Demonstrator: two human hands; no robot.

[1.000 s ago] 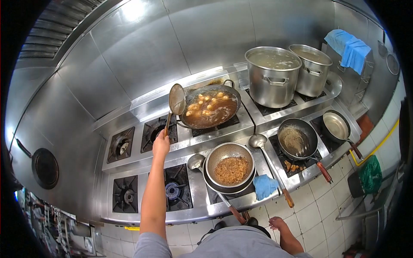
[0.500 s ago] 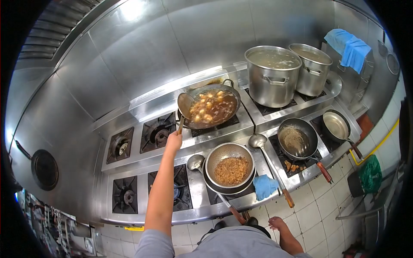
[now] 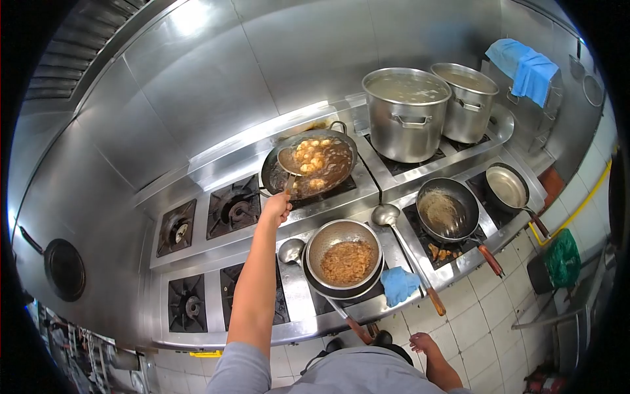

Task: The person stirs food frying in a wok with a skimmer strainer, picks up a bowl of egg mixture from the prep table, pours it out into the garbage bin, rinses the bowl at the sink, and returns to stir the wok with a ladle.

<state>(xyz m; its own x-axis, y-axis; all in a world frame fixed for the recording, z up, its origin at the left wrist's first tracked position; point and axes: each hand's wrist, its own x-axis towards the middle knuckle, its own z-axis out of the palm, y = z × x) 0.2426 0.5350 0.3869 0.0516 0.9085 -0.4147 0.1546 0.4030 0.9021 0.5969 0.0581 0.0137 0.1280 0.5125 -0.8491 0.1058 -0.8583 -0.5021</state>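
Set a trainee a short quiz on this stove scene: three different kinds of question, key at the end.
1. What utensil does the left hand hold, and where is its head?

2. How many tall pots stand at the back right of the stove?
a) one
b) two
c) three

3. True or false: a blue cloth lies inside the metal bowl of brown food.

Key
1. A strainer; its head is within the rim of the wok.
2. b
3. False: that cloth lies at the stove's front edge, to the right of the bowl.
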